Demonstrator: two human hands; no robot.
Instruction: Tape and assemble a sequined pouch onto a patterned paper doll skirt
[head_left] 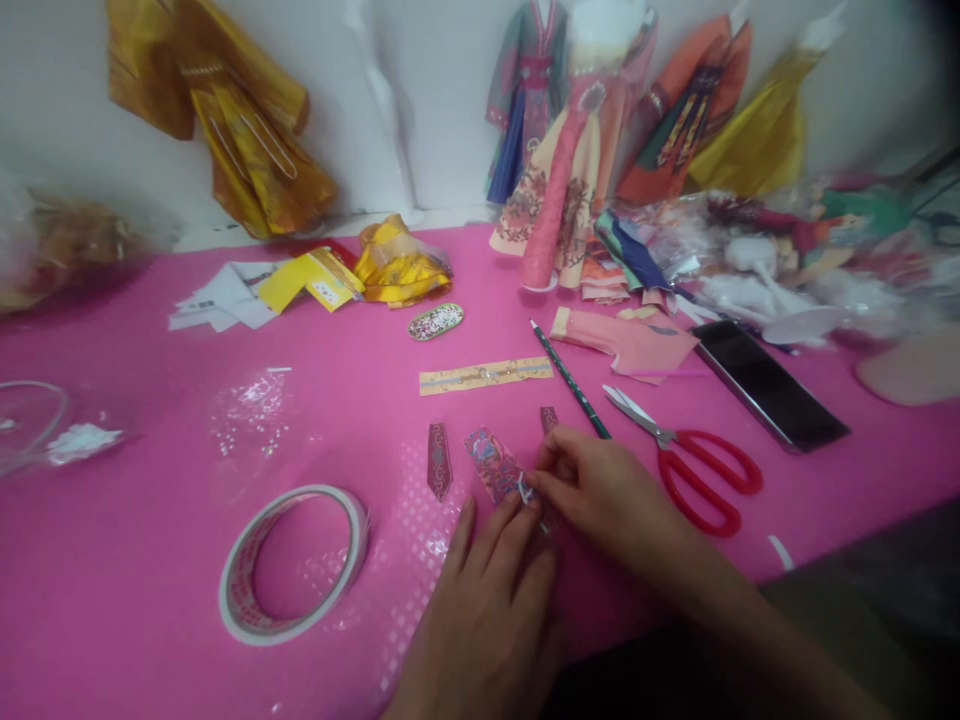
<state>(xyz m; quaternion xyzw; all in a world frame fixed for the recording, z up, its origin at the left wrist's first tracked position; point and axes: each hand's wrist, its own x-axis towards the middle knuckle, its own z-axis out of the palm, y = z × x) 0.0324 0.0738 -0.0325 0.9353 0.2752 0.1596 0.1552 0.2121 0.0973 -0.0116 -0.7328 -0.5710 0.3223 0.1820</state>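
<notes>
The pink tabletop (150,560) bears a patterned piece (491,462), tape roll (238,585), scissors (664,437) (red-handled), pencil (570,380) and phone (769,385).

Shows as 1 small, flat, oblong patterned piece (491,462), purplish pink with blue and reddish figures. Lies on the pink tabletop (112,580), slanting from upper left down toward lower right, far end uncovered, near end partly hidden. Carries over that near end 1 thin white strip (524,487), bent rather than straight, too blurred to tell whether stuck down or loose
</notes>
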